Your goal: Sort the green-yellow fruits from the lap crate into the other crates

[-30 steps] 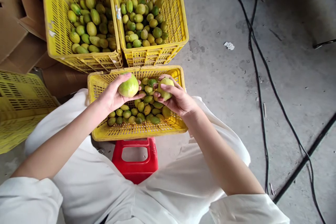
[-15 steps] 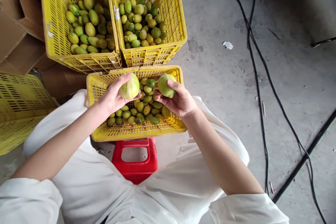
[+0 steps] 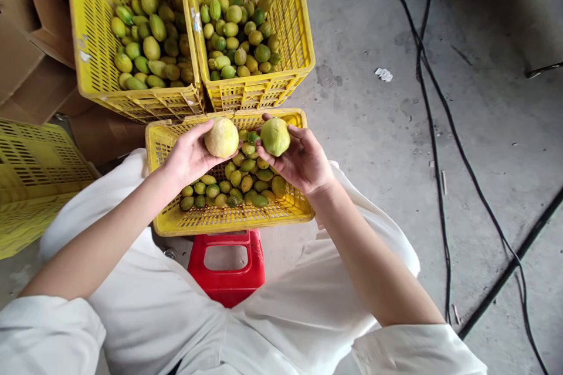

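My left hand (image 3: 193,155) is closed round a pale yellow-green lemon (image 3: 221,137), thumb along its upper left side. A greener lemon (image 3: 275,136) rests in the curled fingers of my right hand (image 3: 303,161), its pointed end turned up toward me. Both fruits are held apart from each other above a shallow yellow basket (image 3: 233,224). In that basket lie several small green and yellow lemons (image 3: 236,179), partly hidden by my hands.
Beyond the basket stand two deeper yellow crates, one at left (image 3: 132,96) and one at right (image 3: 259,91), both holding lemons. A red stool (image 3: 226,286) is under the basket's near edge. Cardboard (image 3: 26,64) and another yellow crate (image 3: 39,181) are at left; black cables (image 3: 440,187) cross the floor.
Both lemons have been turned in my fingers so different sides face up. The left one has shifted slightly right, the right one slightly left; the right fingers have opened a little around it.
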`<state>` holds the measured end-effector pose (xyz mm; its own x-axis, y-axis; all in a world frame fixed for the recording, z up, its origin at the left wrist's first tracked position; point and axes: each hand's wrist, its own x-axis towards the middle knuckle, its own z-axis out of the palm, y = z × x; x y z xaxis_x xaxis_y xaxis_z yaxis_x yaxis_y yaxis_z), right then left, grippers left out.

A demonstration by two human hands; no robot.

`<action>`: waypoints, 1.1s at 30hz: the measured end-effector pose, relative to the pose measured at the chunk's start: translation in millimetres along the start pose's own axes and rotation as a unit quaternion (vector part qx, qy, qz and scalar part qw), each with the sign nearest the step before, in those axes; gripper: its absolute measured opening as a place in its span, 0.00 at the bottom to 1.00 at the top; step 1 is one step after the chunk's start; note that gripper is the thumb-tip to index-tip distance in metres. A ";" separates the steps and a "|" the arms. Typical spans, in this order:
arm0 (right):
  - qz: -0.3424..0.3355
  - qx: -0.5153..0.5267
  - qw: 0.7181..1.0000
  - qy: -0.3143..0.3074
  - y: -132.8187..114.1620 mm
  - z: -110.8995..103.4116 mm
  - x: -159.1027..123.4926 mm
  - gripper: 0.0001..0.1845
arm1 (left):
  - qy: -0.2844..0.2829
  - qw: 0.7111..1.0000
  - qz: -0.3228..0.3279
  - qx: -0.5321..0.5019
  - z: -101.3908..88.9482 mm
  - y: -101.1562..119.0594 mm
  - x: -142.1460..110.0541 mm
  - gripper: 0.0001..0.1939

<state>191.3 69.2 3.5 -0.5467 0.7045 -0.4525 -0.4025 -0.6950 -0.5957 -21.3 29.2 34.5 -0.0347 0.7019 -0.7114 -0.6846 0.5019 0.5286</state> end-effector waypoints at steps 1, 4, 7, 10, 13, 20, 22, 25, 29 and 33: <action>0.003 -0.003 1.000 0.003 1.4 -0.6 -0.1 0.21 | -0.009 1.000 -0.005 0.020 -1.3 -2.2 0.3 0.10; 0.005 -0.008 1.000 0.008 4.6 -3.6 0.4 0.22 | -0.026 0.998 -0.026 0.057 -4.2 -7.4 0.4 0.15; -0.006 -0.011 1.000 0.010 3.4 -6.9 2.2 0.20 | -0.021 0.998 -0.035 0.057 -3.2 -6.7 -0.6 0.14; -0.022 -0.012 1.000 0.008 -1.1 -8.3 3.6 0.21 | -0.006 0.999 -0.022 0.030 0.1 -1.2 -1.4 0.12; -0.045 0.002 0.999 0.015 -4.3 -6.3 3.3 0.20 | -0.004 1.000 -0.010 -0.025 2.0 3.5 -1.1 0.09; -0.014 0.006 0.999 0.038 0.9 5.9 -1.8 0.25 | -0.013 1.000 -0.019 0.020 -2.6 -7.2 2.7 0.11; -0.009 0.009 1.000 0.028 2.6 6.6 -1.9 0.25 | -0.009 0.999 -0.024 0.034 -4.4 -11.6 2.9 0.16; -0.016 0.007 1.000 0.026 2.4 4.3 -0.4 0.23 | 0.000 0.999 -0.013 0.030 -4.8 -13.0 2.3 0.17; -0.011 0.005 0.999 0.030 -2.9 2.4 0.5 0.19 | 0.005 1.000 -0.009 0.007 -1.3 -7.2 1.1 0.10; -0.006 0.004 1.000 0.009 -4.2 5.1 -0.5 0.21 | -0.012 0.999 -0.028 -0.017 1.9 -4.2 0.2 0.12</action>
<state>189.4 71.0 9.6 -0.5285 0.7154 -0.4571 -0.4154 -0.6875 -0.5956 -17.0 28.2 33.0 0.0221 0.6857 -0.7276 -0.7089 0.5239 0.4722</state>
